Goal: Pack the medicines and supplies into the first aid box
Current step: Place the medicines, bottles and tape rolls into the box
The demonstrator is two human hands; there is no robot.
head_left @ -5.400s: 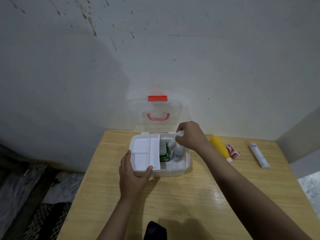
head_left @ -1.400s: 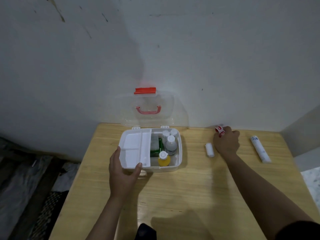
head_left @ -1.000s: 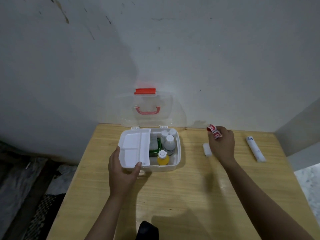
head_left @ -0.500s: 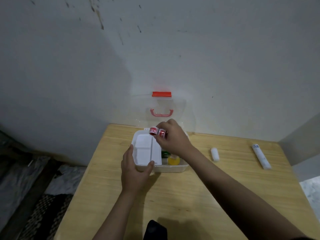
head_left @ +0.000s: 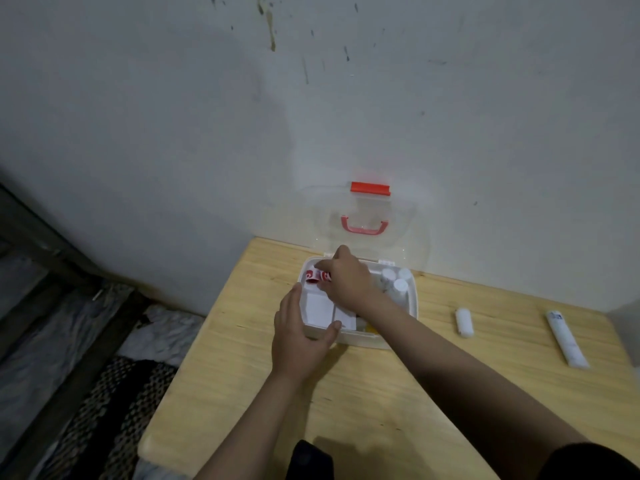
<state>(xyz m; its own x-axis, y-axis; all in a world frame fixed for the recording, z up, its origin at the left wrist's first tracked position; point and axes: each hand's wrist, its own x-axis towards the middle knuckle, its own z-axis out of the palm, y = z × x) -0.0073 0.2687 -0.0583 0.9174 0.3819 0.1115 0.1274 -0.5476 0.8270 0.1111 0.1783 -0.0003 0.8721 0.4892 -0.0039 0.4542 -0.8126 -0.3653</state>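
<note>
The white first aid box (head_left: 414, 308) stands open on the wooden table (head_left: 381, 393), its clear lid (head_left: 367, 223) with red handle leaning against the wall. A white divided tray (head_left: 317, 311) covers the box's left half. My right hand (head_left: 348, 280) holds two small red-and-white rolls (head_left: 317, 276) just over the tray's far left corner. My left hand (head_left: 298, 337) grips the box's front left edge. White bottles (head_left: 396, 282) stand in the right half; a bit of yellow bottle (head_left: 370, 329) shows beside my right forearm.
A small white roll (head_left: 464, 322) and a long white tube (head_left: 566, 339) lie on the table to the right of the box. The wall is directly behind the box. Off the table's left edge the floor holds patterned cloth (head_left: 114, 403).
My right hand picked the red-and-white rolls up from the table at the right, carried them left over the box, and now lowers them to the tray's far left corner. The left hand stayed on the box.
</note>
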